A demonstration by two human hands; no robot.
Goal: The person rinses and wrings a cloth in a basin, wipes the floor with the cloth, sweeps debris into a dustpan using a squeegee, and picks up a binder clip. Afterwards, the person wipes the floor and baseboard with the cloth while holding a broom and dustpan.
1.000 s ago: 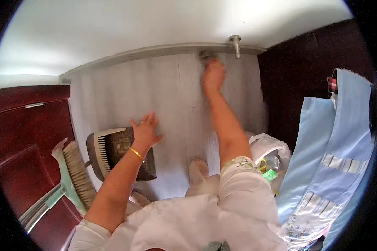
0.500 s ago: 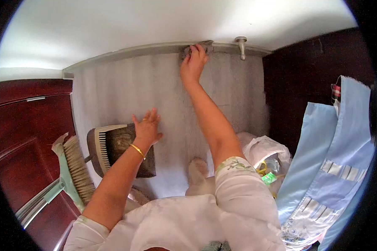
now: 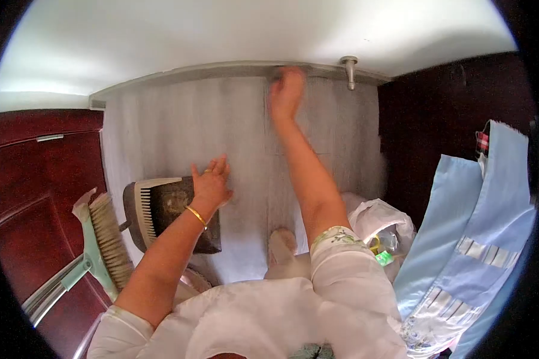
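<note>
My right hand [image 3: 287, 93] is at the baseboard [image 3: 221, 70], smeared by motion, its fingers curled on a grey cloth [image 3: 276, 74] that shows only as a dark blur beside them. My left hand [image 3: 212, 186], with a ring and a gold bracelet at the wrist, hovers over the grey floor [image 3: 161, 131], fingers spread and holding nothing. Just left of it lies a dustpan [image 3: 172, 203] with a comb-like row of teeth, partly hidden by my left forearm.
A green broom [image 3: 105, 245] leans at the left by a dark red door [image 3: 36, 191]. A door stop [image 3: 350, 73] juts from the wall. At the right are a white plastic bag [image 3: 383, 218], blue cloth [image 3: 455, 239] and a dark panel [image 3: 443, 119].
My right hand has shifted slightly right along the baseboard, and the grey cloth shows less. My left hand is almost where it was.
</note>
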